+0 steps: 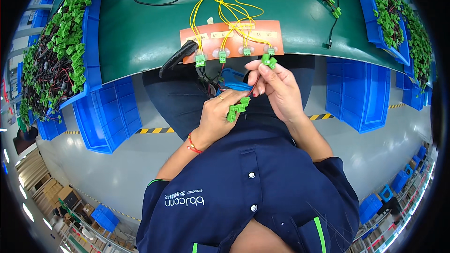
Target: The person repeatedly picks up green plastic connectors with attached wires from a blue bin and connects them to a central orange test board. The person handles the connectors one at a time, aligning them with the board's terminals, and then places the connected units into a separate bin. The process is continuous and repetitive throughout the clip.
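My right hand [281,89] is closed, pinching a green terminal connector [268,61] just in front of the table edge. Thin dark and red wires run down from that side toward my left hand [218,115]. That hand is closed around the wires of several green connectors [238,108], which stick out beside its fingers. On the table edge lies an orange board [234,40] with pale labels. Green sockets with yellow wires [225,2] sit along its front edge, one of them a green socket [200,60] at the left with dark wires below it.
A black strap-like piece [178,58] hangs over the board's left end. Blue bins [86,61] heaped with green-tipped cables flank the green table [140,33], with more at the right. Lower blue crates [107,115] stand beside my legs. Loose black cables [333,23] lie at the back right.
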The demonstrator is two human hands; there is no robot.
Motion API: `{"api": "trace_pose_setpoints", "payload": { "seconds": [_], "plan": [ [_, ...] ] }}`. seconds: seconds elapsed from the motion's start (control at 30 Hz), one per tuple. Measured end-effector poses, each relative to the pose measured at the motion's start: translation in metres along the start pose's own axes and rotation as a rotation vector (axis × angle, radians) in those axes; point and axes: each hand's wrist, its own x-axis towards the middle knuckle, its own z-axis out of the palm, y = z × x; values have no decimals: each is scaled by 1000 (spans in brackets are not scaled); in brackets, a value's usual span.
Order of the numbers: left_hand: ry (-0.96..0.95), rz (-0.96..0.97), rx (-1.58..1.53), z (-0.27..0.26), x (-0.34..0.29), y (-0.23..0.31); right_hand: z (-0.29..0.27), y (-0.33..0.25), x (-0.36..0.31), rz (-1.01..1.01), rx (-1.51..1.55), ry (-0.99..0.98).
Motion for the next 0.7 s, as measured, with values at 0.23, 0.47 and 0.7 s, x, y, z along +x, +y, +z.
{"api": "trace_pose_setpoints", "payload": {
  "seconds": [0.23, 0.47, 0.7],
  "plan": [
    [97, -69, -6, -7, -11, 0, 10, 6, 8, 51, -196, -92],
    [482, -409, -362, -24, -27, -13, 21, 9, 5, 55, -50, -35],
    [370, -496, -408, -24, -18, -20, 18, 14, 14, 22, -20, -58]
  ]
}}
